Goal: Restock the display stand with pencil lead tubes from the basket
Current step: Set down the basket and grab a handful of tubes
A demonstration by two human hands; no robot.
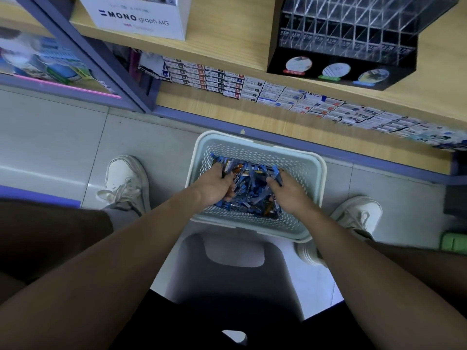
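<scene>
Two hands work inside the pale blue perforated plastic basket (201, 157), which sits at the centre of the view. The left hand (216, 184) has its fingers curled round a small bunch of the blue-capped clear pencil lead tubes (250, 188). The right hand (290, 192), at 3 o'clock from it, pinches a few more. The rest lie in a loose, crossed heap.

To do this step well, I would gather tubes lying the same way, caps together, and lift only as many as the fingers close round firmly. A crossed bundle is likely to spill on the way up.

The clear acrylic display stand with a black base (353, 29) stands at 1 o'clock on the light wooden shelf (227, 41), and its slots look bare. A white printed cardboard box (141, 16) is at 11 o'clock. Rows of small white stationery boxes (252, 87) fill the lower shelf. The basket rests on grey floor tiles (63, 137), with a grey plastic stool (235, 271) at 6 o'clock.
</scene>
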